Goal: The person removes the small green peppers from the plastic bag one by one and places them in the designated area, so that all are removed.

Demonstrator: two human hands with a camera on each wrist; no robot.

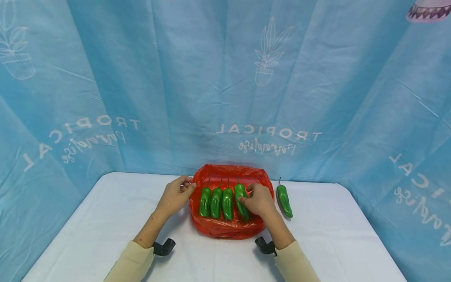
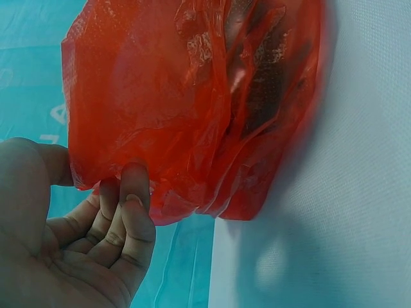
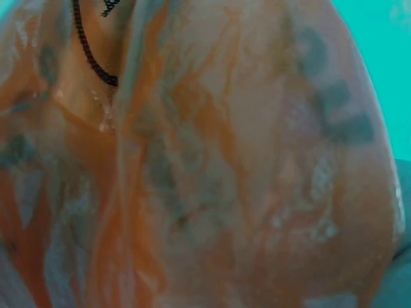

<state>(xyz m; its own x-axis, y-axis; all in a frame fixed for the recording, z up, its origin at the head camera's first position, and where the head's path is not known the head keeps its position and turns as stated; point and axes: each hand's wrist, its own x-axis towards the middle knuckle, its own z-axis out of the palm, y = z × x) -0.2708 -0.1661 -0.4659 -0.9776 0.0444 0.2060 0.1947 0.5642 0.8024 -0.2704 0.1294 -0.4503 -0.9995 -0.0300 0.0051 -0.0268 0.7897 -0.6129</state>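
A red plastic bag (image 1: 230, 231) lies on the white table with its mouth spread wide. My left hand (image 1: 175, 197) pinches the bag's left rim; the left wrist view shows thumb and fingers on either side of the red film (image 2: 138, 96). Inside, three green chili peppers (image 1: 216, 203) lie side by side, stems pointing away. To their right, my right hand (image 1: 260, 200) holds another green chili pepper (image 1: 240, 192) between thumb and fingers, within the bag's mouth. Translucent bag film (image 3: 257, 179) fills most of the right wrist view and hides that hand.
One more green chili pepper (image 1: 284, 200) lies on the white tablecloth (image 1: 324, 231), just right of the bag. A blue printed curtain (image 1: 190, 98) hangs behind the table and along both sides. Each wrist carries a black camera mount (image 1: 164, 247).
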